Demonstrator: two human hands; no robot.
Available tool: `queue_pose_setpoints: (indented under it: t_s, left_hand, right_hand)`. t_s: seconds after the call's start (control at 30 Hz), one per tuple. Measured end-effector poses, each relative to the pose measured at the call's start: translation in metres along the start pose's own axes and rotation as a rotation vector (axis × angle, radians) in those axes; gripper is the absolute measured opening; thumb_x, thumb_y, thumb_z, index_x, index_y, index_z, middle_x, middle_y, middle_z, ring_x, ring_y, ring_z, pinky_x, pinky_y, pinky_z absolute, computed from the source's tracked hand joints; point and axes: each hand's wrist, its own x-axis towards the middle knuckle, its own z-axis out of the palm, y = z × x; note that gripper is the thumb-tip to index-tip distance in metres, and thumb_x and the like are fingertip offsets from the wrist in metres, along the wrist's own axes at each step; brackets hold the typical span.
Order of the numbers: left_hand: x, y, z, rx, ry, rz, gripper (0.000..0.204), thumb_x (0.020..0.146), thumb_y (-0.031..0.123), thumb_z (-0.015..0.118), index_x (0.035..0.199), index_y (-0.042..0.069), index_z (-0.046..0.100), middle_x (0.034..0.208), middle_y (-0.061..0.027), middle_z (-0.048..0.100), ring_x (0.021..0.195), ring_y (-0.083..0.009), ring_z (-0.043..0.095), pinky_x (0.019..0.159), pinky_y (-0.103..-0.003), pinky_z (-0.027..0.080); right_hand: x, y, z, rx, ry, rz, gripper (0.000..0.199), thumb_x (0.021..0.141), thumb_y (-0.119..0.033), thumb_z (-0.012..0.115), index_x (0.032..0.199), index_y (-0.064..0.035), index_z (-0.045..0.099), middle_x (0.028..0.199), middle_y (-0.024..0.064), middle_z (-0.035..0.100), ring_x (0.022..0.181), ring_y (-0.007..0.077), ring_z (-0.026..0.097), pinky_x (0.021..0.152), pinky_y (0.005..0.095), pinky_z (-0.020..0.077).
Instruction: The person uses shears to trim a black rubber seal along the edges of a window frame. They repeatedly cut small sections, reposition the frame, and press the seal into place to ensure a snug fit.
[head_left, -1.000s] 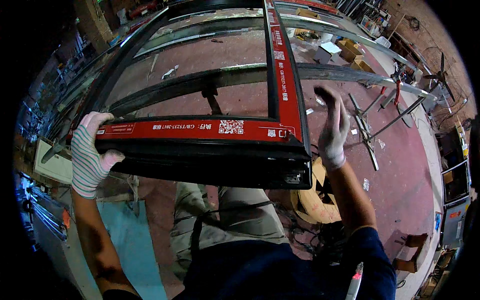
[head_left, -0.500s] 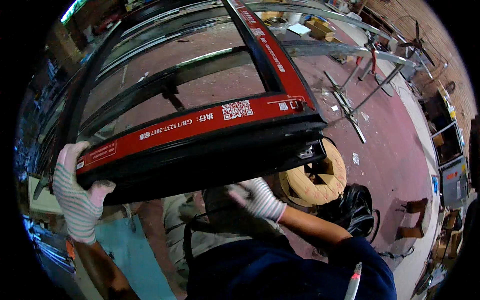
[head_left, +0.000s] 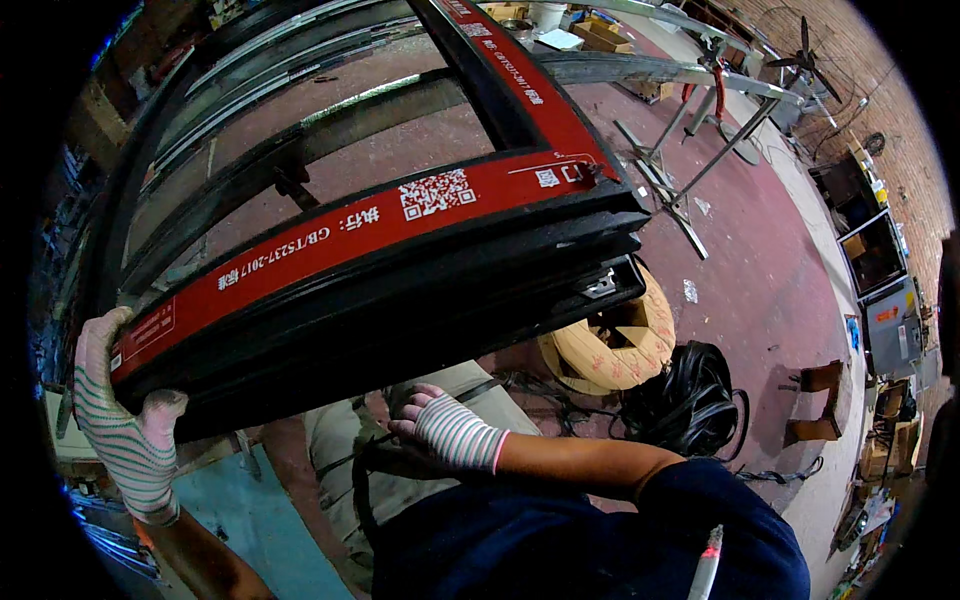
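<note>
The left hand [head_left: 122, 425], in a striped glove, has its fingers wrapped round the frame [head_left: 380, 270] corner, while the right hand [head_left: 445, 430] rests loosely curled at the waist, holding nothing.

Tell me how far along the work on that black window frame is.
Done: the black window frame is joined at its corner, with red protective tape on its top face. In hand: the left hand grips the frame's near left corner and holds it tilted, while the right hand is off it, down at the waist by a strap. Left: the tape is not peeled and no glass shows in the frame.
</note>
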Motion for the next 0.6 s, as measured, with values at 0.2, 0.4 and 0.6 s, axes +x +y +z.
queue_pose_setpoints:
  t_s: [0.2,0.4,0.6]
  left_hand:
    - [0.000,-0.003,0.001,0.021,-0.003,0.043,0.067,0.077,0.030,0.063,0.136,0.002,0.051,0.132,-0.0152,0.056,0.123,-0.0315,0.053,0.106,-0.043,0.041]
    - [-0.001,-0.004,-0.003,0.003,-0.075,0.000,0.075,0.077,0.033,0.065,0.142,0.002,0.045,0.138,-0.0168,0.052,0.130,-0.0348,0.047,0.111,-0.048,0.036]
    - [0.004,0.008,0.001,-0.015,-0.075,-0.048,0.076,0.076,0.035,0.065,0.142,0.003,0.045,0.138,-0.0173,0.052,0.131,-0.0351,0.047,0.111,-0.049,0.037]
  right_hand:
    - [0.001,0.006,0.009,-0.037,-0.008,-0.004,0.037,0.080,-0.016,0.058,0.116,-0.0088,0.065,0.099,0.0088,0.062,0.100,0.0294,0.058,0.107,0.0460,0.0385]
    - [0.005,0.006,0.002,0.014,-0.114,0.036,0.036,0.089,-0.028,0.061,0.119,-0.0089,0.065,0.107,0.0119,0.066,0.105,0.0315,0.058,0.103,0.0447,0.0405]
    - [0.006,0.008,0.007,-0.017,-0.126,0.050,0.034,0.089,-0.026,0.062,0.119,-0.0093,0.064,0.108,0.0124,0.065,0.105,0.0319,0.058,0.104,0.0444,0.0393]
